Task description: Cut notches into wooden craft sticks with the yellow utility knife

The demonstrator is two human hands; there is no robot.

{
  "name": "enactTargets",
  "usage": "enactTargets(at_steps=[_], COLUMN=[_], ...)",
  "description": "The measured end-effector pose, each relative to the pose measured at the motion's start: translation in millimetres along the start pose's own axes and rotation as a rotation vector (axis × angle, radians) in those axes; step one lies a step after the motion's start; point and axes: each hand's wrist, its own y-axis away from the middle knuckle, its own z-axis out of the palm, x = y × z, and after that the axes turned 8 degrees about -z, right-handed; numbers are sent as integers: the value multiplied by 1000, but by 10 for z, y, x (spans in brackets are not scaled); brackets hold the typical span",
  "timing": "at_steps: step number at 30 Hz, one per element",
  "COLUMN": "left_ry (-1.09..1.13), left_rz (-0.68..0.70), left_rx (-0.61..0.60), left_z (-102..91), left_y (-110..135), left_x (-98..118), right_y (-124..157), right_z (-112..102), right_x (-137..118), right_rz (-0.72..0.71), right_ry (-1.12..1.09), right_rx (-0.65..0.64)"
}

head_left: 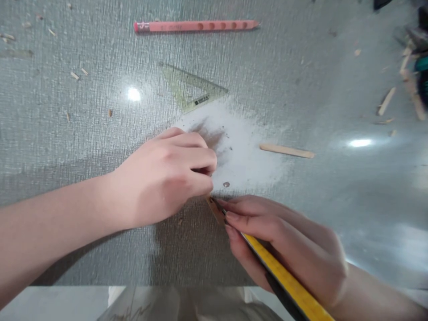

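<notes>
My left hand [167, 174] is closed, its fingers pressing a small wooden stick [215, 210] against the table; the stick's far part is hidden under the fingers. In my right hand [277, 240] is a yellow and black utility knife [284, 276], held like a pen. The knife's blade tip touches the stick close to my left fingertips. Just beyond the left hand lies a clear set square [195, 89]. Right of the hands rests another flat wooden stick [286, 150].
A pink pencil [195, 26] lies across the back of the grey textured table [317, 89]. Small wood chips [74, 76] are scattered at left. Broken wood pieces [387, 101] and dark objects [421, 67] are at the right edge. The table's front edge is near my body.
</notes>
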Motion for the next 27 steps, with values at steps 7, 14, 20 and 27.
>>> enactTargets(at_steps=[7,14,20,27], left_ry=[9,24,16,1], left_rz=[-15,-4,-12,-25], left_rx=[-3,-1,-15,-15], left_z=[1,-1,6,10], left_y=[8,0,1,2], left_x=[-15,-17,-13,2], right_y=[12,-21,-19,24], right_z=[-63,-64,-38,35], right_x=[45,83,99,-2], right_rz=[23,-16,-15,26], right_ry=[-37,-24,-33,25], right_rx=[-19,-23,-22,30])
